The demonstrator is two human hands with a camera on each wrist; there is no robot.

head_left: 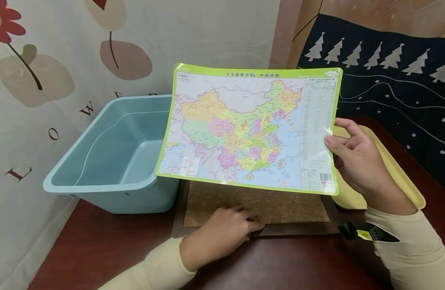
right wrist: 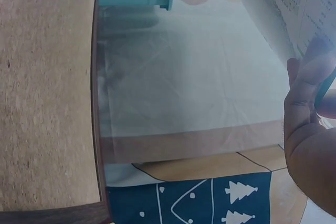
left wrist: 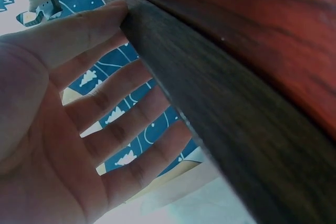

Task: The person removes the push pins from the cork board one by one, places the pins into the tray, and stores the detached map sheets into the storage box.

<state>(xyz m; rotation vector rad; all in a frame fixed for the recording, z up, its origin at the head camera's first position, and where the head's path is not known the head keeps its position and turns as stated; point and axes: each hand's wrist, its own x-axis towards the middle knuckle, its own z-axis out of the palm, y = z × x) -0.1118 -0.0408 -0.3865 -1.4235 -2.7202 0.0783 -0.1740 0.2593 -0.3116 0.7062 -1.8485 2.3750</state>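
A laminated map of China (head_left: 236,129) with a green border is held up, tilted, above a cork board (head_left: 258,205). My right hand (head_left: 363,165) pinches its right edge between thumb and fingers; the right wrist view shows that hand (right wrist: 312,124) at the sheet's edge. The board has a dark wooden frame (head_left: 298,230) and lies on the table. My left hand (head_left: 222,233) rests at the front of this frame. In the left wrist view, the left hand (left wrist: 79,119) has its fingers spread and fairly straight, the thumb touching the frame (left wrist: 210,93). The map hides the board's far part.
On the left stands a light blue plastic basin (head_left: 110,187), partly behind the map. A yellow tray (head_left: 396,173) lies on the right, beyond my right hand. All of these stand on a dark red wooden table (head_left: 291,262), against patterned wall cloths (head_left: 208,36).
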